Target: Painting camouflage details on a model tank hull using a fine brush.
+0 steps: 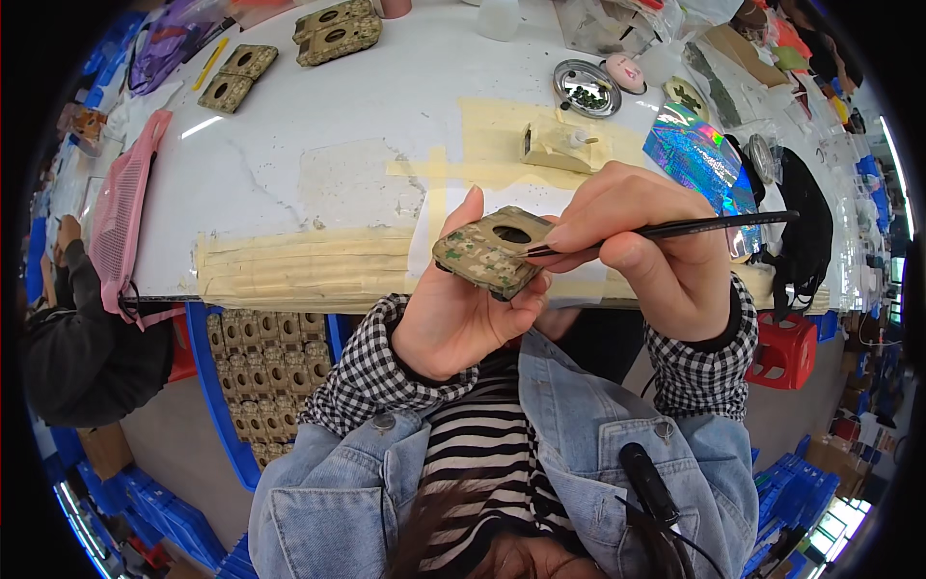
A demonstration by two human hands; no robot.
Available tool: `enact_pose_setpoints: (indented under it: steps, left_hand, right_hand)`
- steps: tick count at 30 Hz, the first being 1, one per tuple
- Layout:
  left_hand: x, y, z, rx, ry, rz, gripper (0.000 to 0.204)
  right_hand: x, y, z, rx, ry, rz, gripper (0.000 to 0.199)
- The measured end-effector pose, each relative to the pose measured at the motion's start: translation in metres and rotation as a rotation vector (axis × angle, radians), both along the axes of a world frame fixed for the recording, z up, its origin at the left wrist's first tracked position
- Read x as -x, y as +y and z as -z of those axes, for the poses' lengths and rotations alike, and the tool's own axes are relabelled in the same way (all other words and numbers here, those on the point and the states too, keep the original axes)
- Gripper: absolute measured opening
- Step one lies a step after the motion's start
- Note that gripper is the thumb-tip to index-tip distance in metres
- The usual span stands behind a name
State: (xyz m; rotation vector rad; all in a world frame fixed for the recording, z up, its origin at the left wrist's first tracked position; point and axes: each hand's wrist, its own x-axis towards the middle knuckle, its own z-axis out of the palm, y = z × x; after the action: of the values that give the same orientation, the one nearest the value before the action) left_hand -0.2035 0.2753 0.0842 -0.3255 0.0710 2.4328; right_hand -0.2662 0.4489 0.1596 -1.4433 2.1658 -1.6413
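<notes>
My left hand (446, 326) holds a camouflage-patterned plastic housing (479, 256), tilted above the table's front edge. A dark oval opening shows in the housing's upper face. Closed around a pair of slim black tweezers (719, 224), my right hand (670, 246) brings their tips to the housing's right side, near the opening. Whether the tips grip anything is too small to tell. Behind my hands, a small tape-covered block (555, 145) sits on the table. A round metal dish (586, 89) with small dark green pieces stands farther back on the right.
More camouflage housings (338, 35) lie at the back left, near a yellow cutter (210, 64). A blue crate (224, 391) full of similar housings is below the table at left. A pink mesh bag (135, 217) hangs over the edge beside another person's dark sleeve (92, 333). Holographic sheet (702, 159) lies right.
</notes>
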Motion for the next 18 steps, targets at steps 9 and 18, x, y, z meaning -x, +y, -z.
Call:
enact_pose_setpoints:
  steps: [9, 18]
  left_hand:
    - [-0.0005, -0.0002, 0.0010, -0.009, 0.001, -0.001, 0.067]
    - [0.0001, -0.0005, 0.0005, 0.003, -0.019, -0.002, 0.067]
  right_hand:
    - [0.0000, -0.0003, -0.0006, -0.011, -0.008, -0.005, 0.013]
    - [-0.0016, -0.0015, 0.0005, -0.008, -0.039, 0.006, 0.012]
